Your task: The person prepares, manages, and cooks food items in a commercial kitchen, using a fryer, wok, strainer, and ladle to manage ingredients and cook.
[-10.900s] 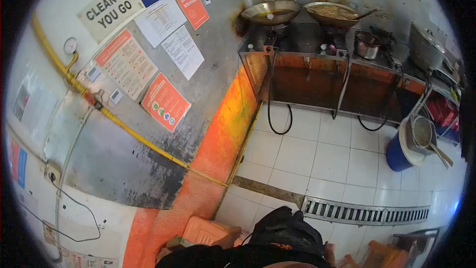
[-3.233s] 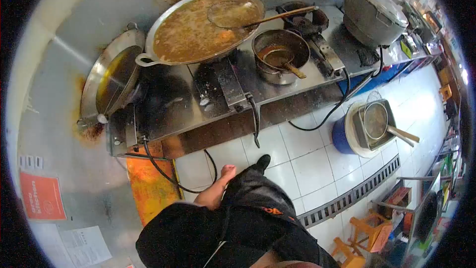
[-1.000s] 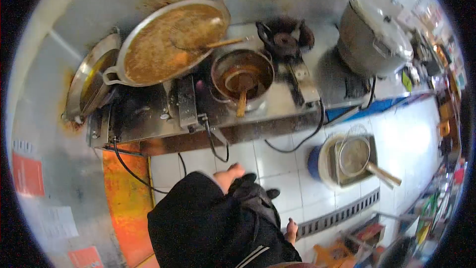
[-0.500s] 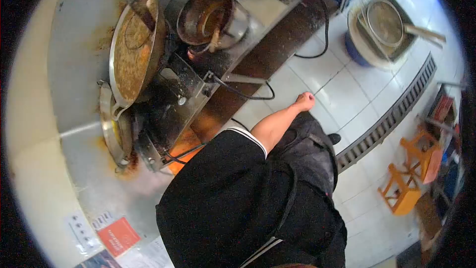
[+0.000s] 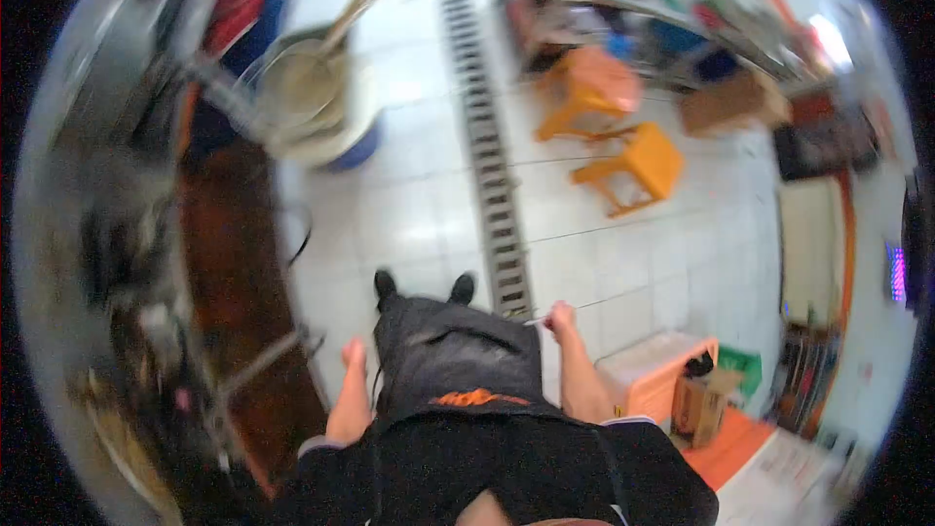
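Note:
My left hand (image 5: 355,353) hangs low on the left of my body, its fingers curled in and nothing visible in it. On the other side, my right hand (image 5: 559,318) is also loosely closed, somewhat blurred, with no object seen in it. Between the two hands is my dark apron (image 5: 458,351) with orange marking at its top. Neither hand touches anything that I can make out. Nearest to the left hand is the brown front of the stove counter (image 5: 234,273); the orange and white box (image 5: 654,370) is nearest to the right.
A drain grate (image 5: 482,127) runs along the tiled floor ahead. A white basin (image 5: 355,131) with a long-handled strainer (image 5: 307,83) stands front left. Orange stools (image 5: 651,164) are front right, near a cardboard box (image 5: 735,102). Another carton (image 5: 699,404) is right of me.
My view has swung right, away from the wok and pot on the stove, toward the grate and stools. My right hand has come into view; my left arm hangs lower beside me.

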A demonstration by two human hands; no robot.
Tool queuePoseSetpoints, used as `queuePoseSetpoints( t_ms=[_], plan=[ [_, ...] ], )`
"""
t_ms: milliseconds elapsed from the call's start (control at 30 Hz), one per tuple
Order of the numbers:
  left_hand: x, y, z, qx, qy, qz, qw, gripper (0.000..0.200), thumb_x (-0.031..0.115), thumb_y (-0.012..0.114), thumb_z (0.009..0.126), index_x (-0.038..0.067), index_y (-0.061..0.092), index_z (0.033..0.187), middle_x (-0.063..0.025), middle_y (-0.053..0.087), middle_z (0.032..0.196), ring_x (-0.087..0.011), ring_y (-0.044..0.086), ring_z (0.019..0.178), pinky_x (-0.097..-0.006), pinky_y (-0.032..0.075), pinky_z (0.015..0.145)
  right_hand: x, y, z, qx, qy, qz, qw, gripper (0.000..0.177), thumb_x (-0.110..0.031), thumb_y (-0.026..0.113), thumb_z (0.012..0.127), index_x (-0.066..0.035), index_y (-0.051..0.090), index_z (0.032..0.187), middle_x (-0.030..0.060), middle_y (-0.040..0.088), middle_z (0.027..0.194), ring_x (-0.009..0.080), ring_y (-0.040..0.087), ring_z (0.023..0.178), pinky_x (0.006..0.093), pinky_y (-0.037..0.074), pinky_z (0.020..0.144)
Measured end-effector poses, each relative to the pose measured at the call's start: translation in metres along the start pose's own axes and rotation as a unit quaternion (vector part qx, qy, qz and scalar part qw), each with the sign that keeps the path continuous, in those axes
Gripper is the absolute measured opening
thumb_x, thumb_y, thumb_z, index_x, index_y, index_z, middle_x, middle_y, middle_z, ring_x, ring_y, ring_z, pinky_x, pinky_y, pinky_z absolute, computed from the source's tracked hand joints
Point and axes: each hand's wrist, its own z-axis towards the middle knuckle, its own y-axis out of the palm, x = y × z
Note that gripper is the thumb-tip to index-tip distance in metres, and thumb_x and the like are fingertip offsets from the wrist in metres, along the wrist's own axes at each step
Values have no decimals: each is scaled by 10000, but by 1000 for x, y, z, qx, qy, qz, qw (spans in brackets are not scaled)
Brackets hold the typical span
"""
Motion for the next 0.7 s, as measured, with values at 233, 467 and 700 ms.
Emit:
queuePoseSetpoints(
  t_ms=[233, 467, 700],
  plan=[
    [262, 97, -135, -216, 360, 19, 908, 559, 444, 584, 880, 4, 539, 1221, -180, 528, 1209, -283, 493, 1136, -381, 376, 981, -104, 88, 30, -241, -27, -5, 970, 518, -338, 592, 837, -44, 435, 1234, 136, 585, 984, 243, 586, 739, 375, 489, 628],
    [383, 240, -226, -330, 537, 280, 724, 1236, 526, 840, 532, 73, 162, 1460, -230, 158, 1482, -426, 173, 1367, -503, 218, 1103, -246, 125, -50, -526, 233, 285, 767, 867, -572, 533, 863, -81, 165, 1477, 137, 437, 1317, 250, 515, 1072, 424, 398, 974],
    [473, 322, -195, -181, 563, 487, 643, 867, 456, 765, 664, 38, 404, 1332, -279, 304, 1402, -441, 313, 1287, -511, 314, 1049, -310, -11, 16, -124, -202, 135, 962, 527, -387, 551, 916, -25, 490, 1295, 88, 555, 1242, 213, 467, 1213, 338, 334, 1027]
  ],
)
